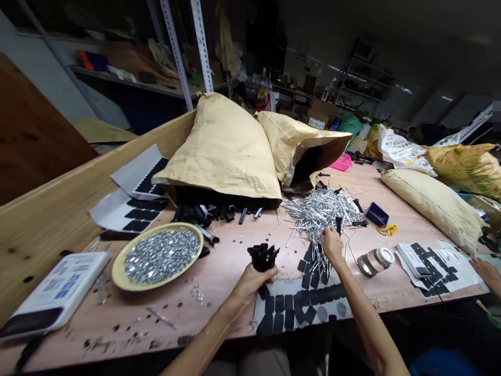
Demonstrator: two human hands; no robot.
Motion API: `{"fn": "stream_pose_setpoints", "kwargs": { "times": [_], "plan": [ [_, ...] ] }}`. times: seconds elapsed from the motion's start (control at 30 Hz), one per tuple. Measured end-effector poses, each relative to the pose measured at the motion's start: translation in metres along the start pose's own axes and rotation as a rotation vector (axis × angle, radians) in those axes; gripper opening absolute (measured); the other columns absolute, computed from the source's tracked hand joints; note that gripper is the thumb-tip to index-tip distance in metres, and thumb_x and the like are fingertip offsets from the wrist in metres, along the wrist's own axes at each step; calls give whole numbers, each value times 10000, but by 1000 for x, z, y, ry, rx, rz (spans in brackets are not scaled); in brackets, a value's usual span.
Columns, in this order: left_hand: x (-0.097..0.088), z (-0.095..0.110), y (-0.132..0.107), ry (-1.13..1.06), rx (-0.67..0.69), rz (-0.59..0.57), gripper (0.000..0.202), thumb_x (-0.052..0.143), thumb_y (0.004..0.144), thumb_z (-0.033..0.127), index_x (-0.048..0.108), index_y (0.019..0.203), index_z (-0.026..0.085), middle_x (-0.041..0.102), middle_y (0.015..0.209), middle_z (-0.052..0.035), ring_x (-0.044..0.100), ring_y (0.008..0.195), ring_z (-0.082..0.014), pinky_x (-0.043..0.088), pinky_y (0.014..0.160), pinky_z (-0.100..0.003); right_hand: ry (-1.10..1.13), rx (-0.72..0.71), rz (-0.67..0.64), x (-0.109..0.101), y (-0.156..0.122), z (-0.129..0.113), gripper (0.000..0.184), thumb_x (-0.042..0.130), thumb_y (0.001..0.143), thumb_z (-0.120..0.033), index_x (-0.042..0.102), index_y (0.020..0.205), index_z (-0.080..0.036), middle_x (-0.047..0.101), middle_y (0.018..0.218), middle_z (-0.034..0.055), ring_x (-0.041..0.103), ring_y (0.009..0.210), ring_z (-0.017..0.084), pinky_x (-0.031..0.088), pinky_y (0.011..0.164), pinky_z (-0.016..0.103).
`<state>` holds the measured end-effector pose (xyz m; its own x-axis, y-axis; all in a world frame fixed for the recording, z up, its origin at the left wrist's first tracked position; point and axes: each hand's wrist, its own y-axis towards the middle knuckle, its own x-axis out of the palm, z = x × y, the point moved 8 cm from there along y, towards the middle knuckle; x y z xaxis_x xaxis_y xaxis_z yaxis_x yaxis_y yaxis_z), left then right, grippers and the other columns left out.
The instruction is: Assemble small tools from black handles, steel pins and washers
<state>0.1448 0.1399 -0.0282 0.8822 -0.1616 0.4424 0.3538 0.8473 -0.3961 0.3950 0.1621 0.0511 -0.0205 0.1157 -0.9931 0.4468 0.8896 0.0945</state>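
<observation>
My left hand is closed around a bundle of black plastic pieces, held upright above the table. My right hand is closed at the near side of a heap of thin silvery metal rods. A single black plastic piece sticks up from its fingers; whether a rod is also pinched there I cannot tell. Below both hands lies a pale sheet with black rounded pads on it. Some rods lie over the far pads.
A yellow bowl of small shiny metal parts stands left. Large paper sacks stand behind, with loose black pieces at one's mouth. To the right are a glass jar, a dark blue box and another person's hand.
</observation>
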Motion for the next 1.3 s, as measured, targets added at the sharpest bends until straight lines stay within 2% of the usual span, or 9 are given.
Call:
{"fn": "stream_pose_setpoints", "kwargs": {
  "times": [0.17,0.33,0.47,0.63,0.8,0.93,1.03,1.17,1.3],
  "plan": [
    [-9,6,1,6,32,95,369,880,381,302,698,649,124,637,604,4,550,525,-92,461,508,-211,559,-77,213,-33,-22,-7,182,455,848,-258,602,870,-153,665,773,61,612,689,183,463,653,305],
    [-14,8,7,134,121,161,290,842,415,235,725,664,141,725,686,-32,649,675,-177,517,655,-276,928,-329,291,-74,-66,-55,98,539,822,-238,611,872,-195,702,854,30,674,768,162,553,724,328],
    [-21,16,7,284,207,223,279,802,476,203,737,742,152,758,770,-44,687,795,-228,527,756,-314,987,-518,372,-99,-97,-86,120,558,823,-148,615,908,-211,697,853,3,687,752,127,579,718,284],
    [-27,23,4,344,269,289,275,785,519,213,722,779,150,764,818,-54,696,823,-239,532,768,-314,860,-599,424,-103,-105,-101,104,610,812,-135,614,881,-212,688,777,-21,671,668,103,570,648,224],
    [-17,25,2,378,287,219,270,786,526,221,725,781,158,765,811,-40,701,802,-237,543,738,-311,801,-702,309,-91,-102,-114,97,576,827,-118,613,830,-208,679,735,-22,660,660,106,556,634,221],
    [-18,29,2,367,283,231,285,793,514,204,726,788,161,766,816,-36,703,826,-244,552,747,-325,717,-675,163,-68,-90,-111,114,559,880,-205,628,970,-202,683,950,43,660,789,144,561,706,286],
    [-26,33,0,311,304,272,316,798,526,221,728,829,161,766,885,-54,697,898,-251,547,822,-352,402,-609,60,-31,-79,-108,174,509,901,-145,649,996,-187,670,988,80,639,834,177,540,693,308],
    [-29,33,0,317,305,220,318,805,516,223,731,819,164,764,890,-58,697,905,-263,545,851,-377,-148,-814,-189,37,-91,-127,217,507,862,-38,685,896,-157,682,965,109,600,858,216,479,677,315],
    [-31,28,3,280,253,117,392,820,501,243,730,874,164,761,892,-57,692,903,-264,527,879,-398,-296,-881,-200,53,-90,-134,250,434,897,-50,672,924,-120,676,919,129,563,874,219,412,730,321]
  ]
}}
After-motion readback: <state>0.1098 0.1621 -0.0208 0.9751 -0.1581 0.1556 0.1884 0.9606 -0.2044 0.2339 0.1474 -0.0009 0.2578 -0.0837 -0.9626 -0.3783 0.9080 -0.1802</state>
